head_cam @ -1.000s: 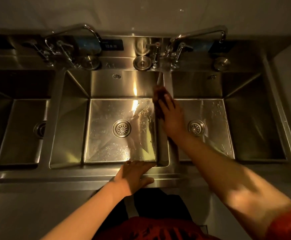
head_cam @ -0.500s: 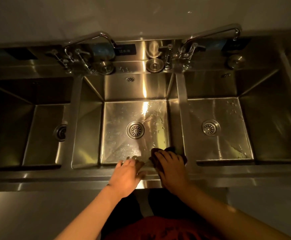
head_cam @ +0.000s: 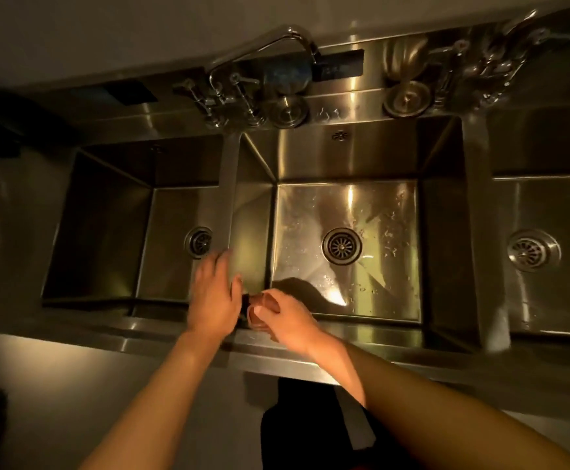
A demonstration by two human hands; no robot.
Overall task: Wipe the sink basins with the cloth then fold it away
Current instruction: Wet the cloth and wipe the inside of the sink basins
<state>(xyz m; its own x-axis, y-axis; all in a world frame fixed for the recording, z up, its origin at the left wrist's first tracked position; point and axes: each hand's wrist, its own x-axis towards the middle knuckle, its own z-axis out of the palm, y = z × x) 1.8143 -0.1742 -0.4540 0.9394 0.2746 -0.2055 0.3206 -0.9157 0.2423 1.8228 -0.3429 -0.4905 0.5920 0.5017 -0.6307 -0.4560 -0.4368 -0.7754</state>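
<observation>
Both my hands meet: right hand (head_cam: 287, 320) grips the bunched cloth (head_cam: 260, 308), left hand (head_cam: 214, 300) flat-fingered just beside it.

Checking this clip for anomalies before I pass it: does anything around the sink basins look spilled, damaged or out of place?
Nothing stands out. Water droplets streak the floor of the middle basin, as expected mid-wipe. Two drain stoppers sit on the back ledge, not in the drains. The right hand grips the cloth at the front rim beside the left hand.
</observation>
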